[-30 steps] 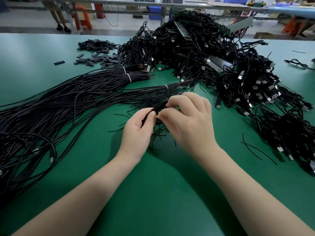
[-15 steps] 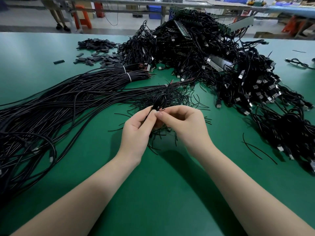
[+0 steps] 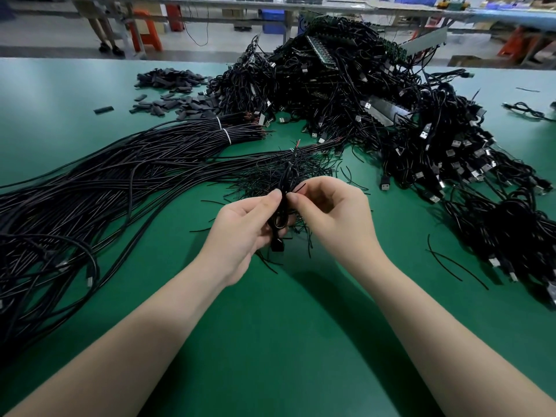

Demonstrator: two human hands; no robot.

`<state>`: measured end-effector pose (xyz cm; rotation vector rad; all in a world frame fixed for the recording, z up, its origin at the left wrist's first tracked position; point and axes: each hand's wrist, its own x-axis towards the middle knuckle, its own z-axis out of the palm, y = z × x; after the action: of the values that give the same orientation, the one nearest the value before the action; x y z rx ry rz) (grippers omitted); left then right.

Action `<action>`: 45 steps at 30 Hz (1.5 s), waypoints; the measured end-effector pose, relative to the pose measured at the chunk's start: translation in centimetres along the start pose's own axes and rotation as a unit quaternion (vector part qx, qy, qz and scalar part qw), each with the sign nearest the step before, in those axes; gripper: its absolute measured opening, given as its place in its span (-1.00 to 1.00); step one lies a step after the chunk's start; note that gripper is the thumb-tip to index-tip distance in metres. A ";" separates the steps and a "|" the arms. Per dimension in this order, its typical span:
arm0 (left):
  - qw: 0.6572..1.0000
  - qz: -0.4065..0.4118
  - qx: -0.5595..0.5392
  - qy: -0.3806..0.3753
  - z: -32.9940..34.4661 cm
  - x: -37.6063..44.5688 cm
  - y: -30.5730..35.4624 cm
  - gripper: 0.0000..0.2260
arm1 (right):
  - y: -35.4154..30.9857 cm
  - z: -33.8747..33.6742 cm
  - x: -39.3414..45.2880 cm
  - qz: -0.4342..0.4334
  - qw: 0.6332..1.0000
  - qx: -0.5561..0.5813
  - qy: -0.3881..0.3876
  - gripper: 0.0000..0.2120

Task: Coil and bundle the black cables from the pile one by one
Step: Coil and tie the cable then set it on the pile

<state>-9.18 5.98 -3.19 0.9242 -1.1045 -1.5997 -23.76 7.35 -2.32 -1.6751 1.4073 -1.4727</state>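
1. The left hand (image 3: 240, 233) is gripping a small coiled black cable (image 3: 281, 218), its fingers curling round the coil and its thumb pressing against it near the top.
2. The right hand (image 3: 334, 215) is pinching a thin black tie (image 3: 299, 188) between thumb and forefinger, right against the top of the coil, with the other fingers curling loosely.
3. Both hands are hovering above the middle of the green tabletop (image 3: 270, 341), and the coil's plug end is hanging just below the left palm.
4. Under the hands, a scatter of short ties (image 3: 264, 176) is lying on the tabletop.
5. A large pile of cables (image 3: 346, 94) with metal plugs is sitting toward the far edge and is spreading down along the right edge.
6. Long straight cables (image 3: 90, 188), banded with white ties near their far ends, are fanning out toward the left edge.
7. Small dark flat pieces (image 3: 171, 91) are lying in a heap near the far left, just beside the pile.
8. Beyond the far edge, another workbench and orange stools (image 3: 144, 28) are standing on the floor.
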 end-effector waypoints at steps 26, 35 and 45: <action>0.981 -0.115 -0.146 -0.048 -0.5 0.1 0.1 -0.84 | -0.7 -1.3 0.2 0.005 0.994 0.036 -0.107 -0.90; 0.976 -0.158 -0.132 -0.065 0.2 -0.4 0.2 -0.89 | -2.0 -2.4 -0.2 -0.284 0.911 -0.281 -0.100 -0.92; 0.976 -0.174 -0.086 -0.096 0.4 -0.3 0.2 -0.89 | -4.0 -5.1 1.5 -0.494 0.676 -0.471 -0.277 -0.89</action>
<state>-9.43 6.38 -2.87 0.8949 -0.9497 -2.0741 -27.18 8.65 3.18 -3.5213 0.8671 -0.2797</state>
